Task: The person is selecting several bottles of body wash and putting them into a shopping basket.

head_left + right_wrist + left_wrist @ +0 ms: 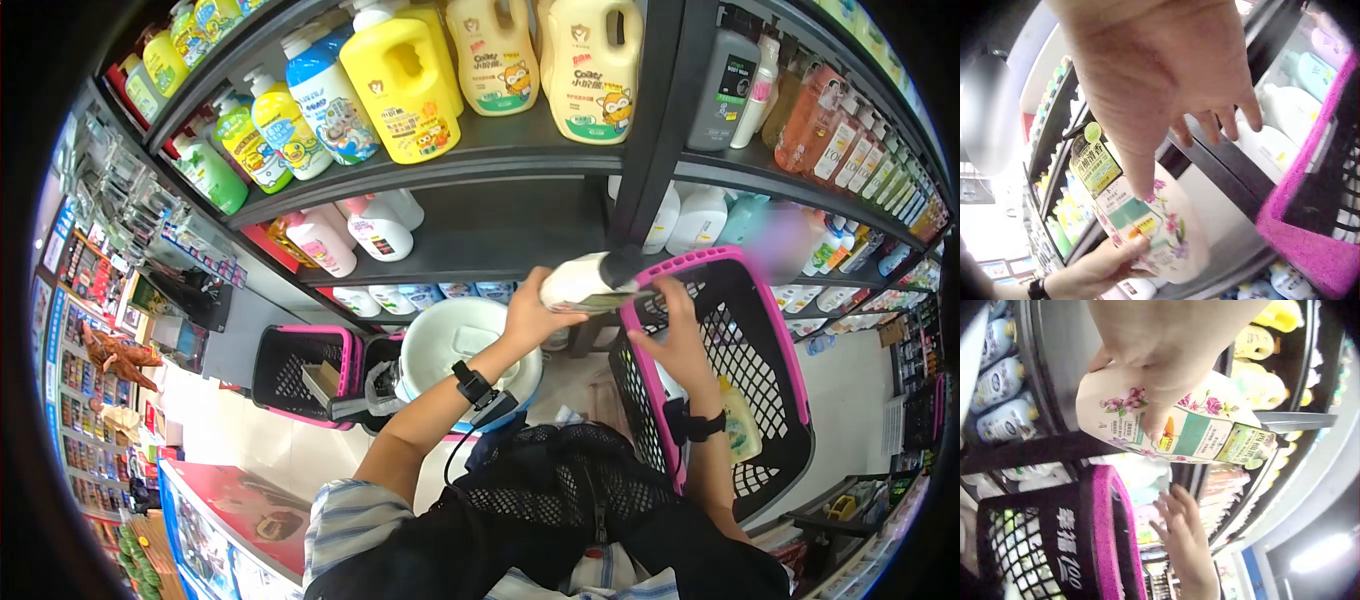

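My left hand (533, 322) grips the body of a pale, flower-printed pump bottle (578, 284) with a dark top. The bottle is held sideways above the near left rim of a black basket (802, 385) with pink edging. In the left wrist view, the thumb lies across the label of the bottle (1200, 428). My right hand (682, 345) is over the basket, close to the bottle's top, its fingers spread. Seen from the right wrist, that hand (1166, 69) overlaps the bottle (1172, 228) with its thumb. A yellowish bottle (740, 425) lies in the basket, partly behind my right forearm.
Dark shelves (500, 160) hold many bottles, among them a large yellow jug (405, 85) and a grey body wash (724, 90). Below stands a white tub (425, 335), with another pink-edged basket (300, 365) to its left. A slanted poster board (245, 510) stands at lower left.
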The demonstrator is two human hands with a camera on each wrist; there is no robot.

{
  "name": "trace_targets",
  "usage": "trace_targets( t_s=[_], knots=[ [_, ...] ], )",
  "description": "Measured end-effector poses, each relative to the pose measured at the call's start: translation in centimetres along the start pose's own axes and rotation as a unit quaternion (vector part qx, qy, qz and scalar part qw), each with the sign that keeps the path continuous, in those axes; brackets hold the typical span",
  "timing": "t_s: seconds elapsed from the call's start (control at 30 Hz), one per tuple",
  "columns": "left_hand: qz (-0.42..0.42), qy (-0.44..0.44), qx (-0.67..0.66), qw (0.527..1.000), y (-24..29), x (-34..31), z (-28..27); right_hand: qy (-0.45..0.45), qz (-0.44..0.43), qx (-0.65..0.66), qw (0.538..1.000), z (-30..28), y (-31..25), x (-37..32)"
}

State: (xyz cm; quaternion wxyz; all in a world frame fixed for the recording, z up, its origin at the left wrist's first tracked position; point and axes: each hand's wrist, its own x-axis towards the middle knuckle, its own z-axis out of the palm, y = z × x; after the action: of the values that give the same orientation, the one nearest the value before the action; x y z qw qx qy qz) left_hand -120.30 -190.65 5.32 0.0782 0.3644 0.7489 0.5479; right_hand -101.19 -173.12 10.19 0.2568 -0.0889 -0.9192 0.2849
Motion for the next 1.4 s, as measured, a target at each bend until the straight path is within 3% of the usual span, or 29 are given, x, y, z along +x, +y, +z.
trace_targets(
  t_s=[0.1,0.13,0.2,0.3,0.4,0.57,0.7,0.77,0.97,1.03,1.1,1.13,1.17,1.23,1.3,1.37,1.4],
  knots=[
    [-0.016,0.066,0.052,0.996,-3.4,1.4,-1.3,-0.032,0.112,-0.059,0.991,3.9,4.4,-4.2],
    [-0.024,0.08,0.073,0.994,-4.4,2.1,-1.6,-0.029,0.112,-0.057,0.992,5.3,5.4,-5.5],
    [-0.035,0.095,0.093,0.991,-6.2,3.6,-1.7,-0.097,0.247,0.003,0.964,7.2,6.8,-7.1],
    [-0.056,0.11,0.129,0.984,-8.1,5.8,-1.2,-0.114,0.293,0.049,0.948,7.3,7.0,-6.9],
    [-0.113,0.103,0.099,0.983,-9.3,7.6,-0.2,-0.11,0.271,0.039,0.955,7.4,7.3,-6.9],
    [-0.107,0.12,0.021,0.987,-12.1,11.2,2.6,-0.084,0.281,0.041,0.955,7.7,7.3,-7.1],
    [-0.035,0.044,-0.145,0.988,-15.7,14.6,4.6,-0.082,0.298,0.04,0.95,7.5,7.0,-7.0],
    [-0.07,-0.019,-0.173,0.982,-13.8,15.2,4.4,-0.084,0.304,0.04,0.948,7.4,6.7,-6.9],
    [-0.14,-0.067,-0.19,0.969,-14.2,17.3,5.1,-0.057,0.274,0.045,0.959,7.9,7.1,-7.1],
    [-0.111,-0.076,-0.212,0.968,-18.0,19.0,5.6,-0.065,0.259,0.05,0.962,8.2,7.4,-5.8],
    [-0.171,-0.001,-0.137,0.976,-20.8,18.6,7.6,-0.065,0.264,0.05,0.961,8.4,8.3,-7.7],
    [-0.151,0.044,-0.11,0.981,-17.6,18.4,5.2,-0.07,0.27,0.078,0.957,8.5,8.5,-7.4],
    [-0.153,0.039,-0.091,0.983,-14.6,15.2,7.0,-0.067,0.284,0.13,0.948,7.8,8.1,-7.9],
    [-0.086,0.064,-0.046,0.993,-14.2,13.9,7.1,-0.081,0.314,0.185,0.928,7.5,9.4,-7.7],
    [0.0,0.162,0.072,0.984,-12.0,10.3,8.1,-0.127,0.364,0.388,0.837,3.8,8.8,-10.4],
    [0.046,0.161,0.06,0.984,-8.0,7.4,8.7,-0.129,0.461,0.406,0.779,-0.9,7.9,-12.1],
    [0.062,0.149,0.026,0.986,-4.8,5.8,9.3,-0.129,0.486,0.377,0.778,-2.3,8.7,-13.5]
  ],
)
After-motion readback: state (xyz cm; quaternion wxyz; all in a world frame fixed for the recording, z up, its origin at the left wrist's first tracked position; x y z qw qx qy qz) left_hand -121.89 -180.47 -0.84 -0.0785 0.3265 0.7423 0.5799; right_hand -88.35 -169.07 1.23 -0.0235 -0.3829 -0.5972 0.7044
